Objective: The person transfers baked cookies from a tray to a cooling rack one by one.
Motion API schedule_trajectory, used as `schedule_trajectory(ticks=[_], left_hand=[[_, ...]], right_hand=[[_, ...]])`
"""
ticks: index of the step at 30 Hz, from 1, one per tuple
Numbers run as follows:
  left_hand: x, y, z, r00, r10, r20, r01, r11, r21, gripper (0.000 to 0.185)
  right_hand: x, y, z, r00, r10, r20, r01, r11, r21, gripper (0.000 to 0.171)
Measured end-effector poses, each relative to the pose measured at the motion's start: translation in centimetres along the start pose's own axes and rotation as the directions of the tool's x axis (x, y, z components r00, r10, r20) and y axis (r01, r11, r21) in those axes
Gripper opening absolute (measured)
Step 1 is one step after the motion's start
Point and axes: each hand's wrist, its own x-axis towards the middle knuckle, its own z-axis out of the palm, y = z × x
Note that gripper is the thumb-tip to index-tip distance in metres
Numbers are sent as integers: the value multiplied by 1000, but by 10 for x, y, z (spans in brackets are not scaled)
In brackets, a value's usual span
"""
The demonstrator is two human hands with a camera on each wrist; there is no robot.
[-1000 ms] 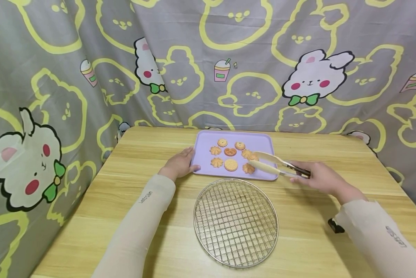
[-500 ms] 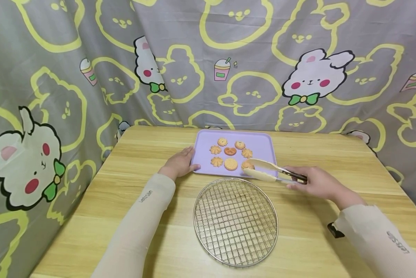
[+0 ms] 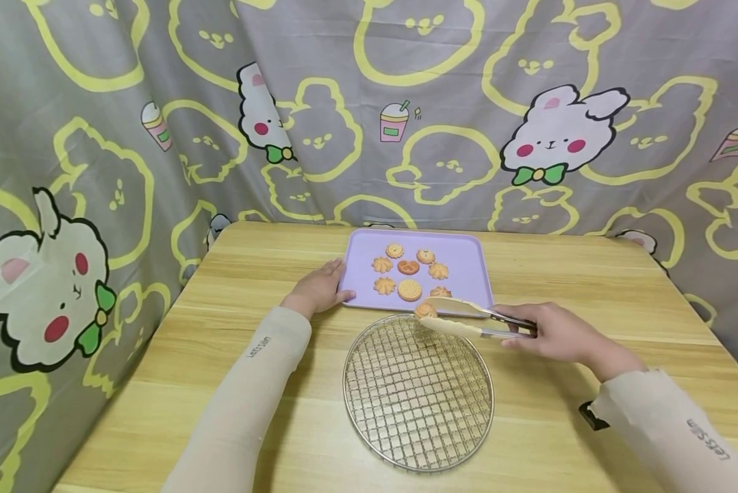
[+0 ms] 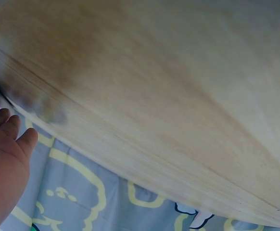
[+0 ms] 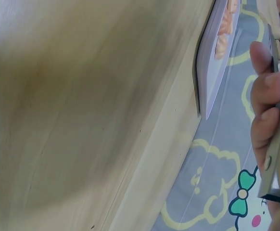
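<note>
- The right hand (image 3: 556, 333) grips the tongs (image 3: 467, 319), fingers curled round the handles; the tips pinch a cookie (image 3: 425, 310).
- The cookie hangs over the far rim of the rack (image 3: 418, 394), just off the tray (image 3: 476, 274).
- The left hand (image 3: 320, 289) rests flat, fingers straight, against the tray's left edge.
- Step in hand, by my reading: carrying a cookie from tray to rack.
- The next move likely calls for lowering the tongs onto the mesh and easing the squeeze.
- Six cookies (image 3: 409, 290) lie on the tray.
</note>
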Motion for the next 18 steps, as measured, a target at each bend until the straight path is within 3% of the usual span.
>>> schedule_trajectory(ticks=[18], left_hand=[[2,-1,2,1000,-4,-9,4,1000,-3,85]], right_hand=[[-2,-19,8,987,-135,91,124,985,123,50]])
